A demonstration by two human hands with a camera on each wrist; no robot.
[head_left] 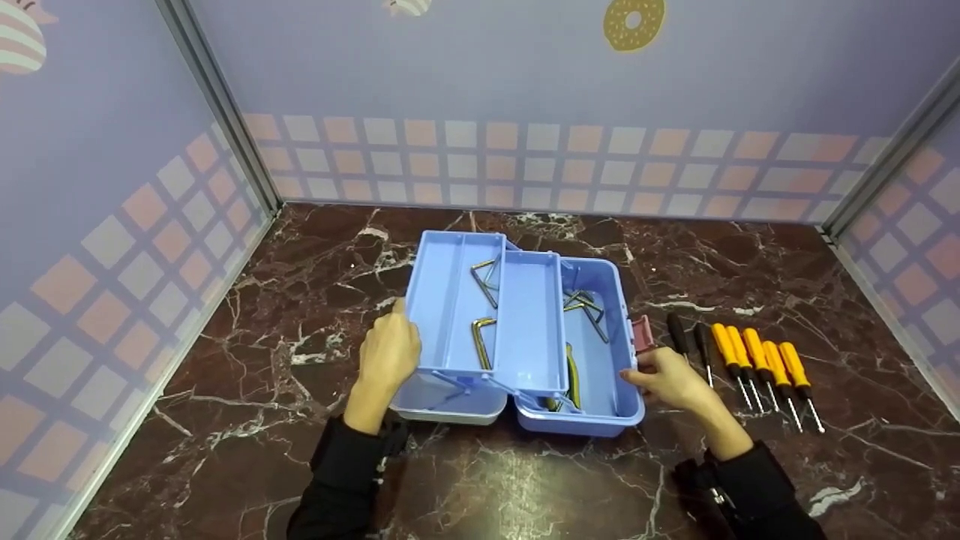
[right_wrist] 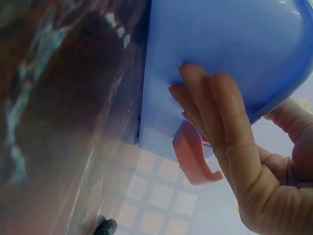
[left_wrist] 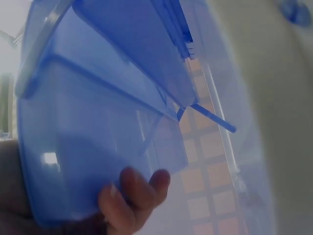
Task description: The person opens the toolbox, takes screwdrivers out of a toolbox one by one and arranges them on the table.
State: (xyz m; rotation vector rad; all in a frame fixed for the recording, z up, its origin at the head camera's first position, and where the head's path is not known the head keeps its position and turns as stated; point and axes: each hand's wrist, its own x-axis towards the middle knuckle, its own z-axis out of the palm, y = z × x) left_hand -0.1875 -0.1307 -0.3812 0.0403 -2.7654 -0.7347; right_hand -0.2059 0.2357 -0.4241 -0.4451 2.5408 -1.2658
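A light-blue plastic toolbox [head_left: 577,426] stands opened out on the marbled table, its stepped trays swung to the left. My left hand [head_left: 390,349] grips the left edge of the upper tray [head_left: 427,300], the fingers curled beneath it in the left wrist view. On the opposite side, my right hand [head_left: 675,379] pinches the box's right wall, with thumb over the rim and fingers along the outside. A pink latch [right_wrist: 191,155] hangs beside those fingers. Bent hex keys [head_left: 481,341] lie in the upper tray. More hex keys [head_left: 592,309] and a yellow-handled tool [head_left: 573,379], partly hidden, are in the base.
To the right of the box lie several yellow-handled screwdrivers [head_left: 753,351] in a row, beside two dark-handled ones [head_left: 677,334]. Lilac panels with a checked band [head_left: 525,157] enclose the table at the back and both sides.
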